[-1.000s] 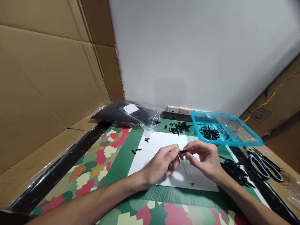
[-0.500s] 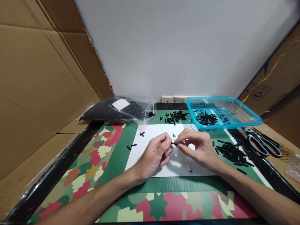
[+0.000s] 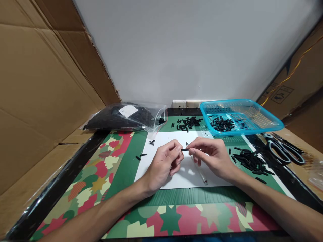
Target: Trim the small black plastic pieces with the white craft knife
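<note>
Both hands meet over a white sheet (image 3: 164, 141). My left hand (image 3: 164, 164) and my right hand (image 3: 214, 158) pinch the two ends of one small black plastic piece (image 3: 185, 149) between thumb and forefinger. A slim clear-handled knife (image 3: 199, 171) lies on the sheet just under my right hand. A loose heap of the same black pieces (image 3: 248, 161) lies to the right of my right hand. Another scatter of black pieces (image 3: 188, 123) lies beyond the sheet.
A turquoise plastic basket (image 3: 262, 117) holding several black pieces stands at the back right. A clear bag of black parts (image 3: 126, 117) lies at the back left. Scissors (image 3: 285, 149) rest at the right edge. Cardboard walls (image 3: 45, 84) stand at both sides on a patterned mat (image 3: 101, 168).
The view has tilted and shifted. My hands have drawn together on the black piece; earlier only the right hand held it near the left fingertips.
</note>
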`<state>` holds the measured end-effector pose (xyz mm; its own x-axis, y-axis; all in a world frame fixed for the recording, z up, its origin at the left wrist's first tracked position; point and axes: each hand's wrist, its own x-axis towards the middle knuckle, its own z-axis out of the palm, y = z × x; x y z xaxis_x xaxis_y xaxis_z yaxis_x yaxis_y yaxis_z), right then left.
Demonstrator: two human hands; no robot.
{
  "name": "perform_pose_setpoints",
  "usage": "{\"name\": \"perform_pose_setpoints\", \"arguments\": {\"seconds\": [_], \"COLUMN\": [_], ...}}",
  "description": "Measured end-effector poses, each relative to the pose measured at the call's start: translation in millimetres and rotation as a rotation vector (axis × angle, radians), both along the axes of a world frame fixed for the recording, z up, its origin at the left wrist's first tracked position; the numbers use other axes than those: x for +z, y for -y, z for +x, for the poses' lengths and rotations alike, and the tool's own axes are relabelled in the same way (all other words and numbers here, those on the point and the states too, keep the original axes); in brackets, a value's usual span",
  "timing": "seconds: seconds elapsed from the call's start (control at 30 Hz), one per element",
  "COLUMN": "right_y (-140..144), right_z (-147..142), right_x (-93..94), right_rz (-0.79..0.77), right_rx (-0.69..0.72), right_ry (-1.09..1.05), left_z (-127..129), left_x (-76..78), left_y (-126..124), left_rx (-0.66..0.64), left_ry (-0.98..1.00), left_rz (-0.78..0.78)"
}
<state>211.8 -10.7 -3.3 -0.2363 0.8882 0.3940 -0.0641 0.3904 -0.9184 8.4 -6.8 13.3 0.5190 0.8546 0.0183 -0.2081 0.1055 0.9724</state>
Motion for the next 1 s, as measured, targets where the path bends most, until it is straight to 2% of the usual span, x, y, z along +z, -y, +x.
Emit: {"name": "perform_pose_setpoints", "arguments": {"seconds": [0.27, 0.63, 1.0], "right_y": [-0.6, -0.2, -0.1], "right_z": [-0.4, -0.7, -1.9], "right_x": [0.4, 1.6, 4.3], "right_rz": [-0.065, -0.089, -0.098], "right_rx": [0.04, 0.067, 0.097], "right_ry": [-0.085, -0.107, -0.162], "left_z": [0.4, -0.8, 0.1], "left_x": [1.0, 0.3, -1.4], "left_y": [1.6, 3.6, 3.8], "left_rx": [-0.03, -0.036, -0.037], "left_ry": [0.003, -0.045, -0.004], "left_rz": [-0.008, -0.006, 0.016]}}
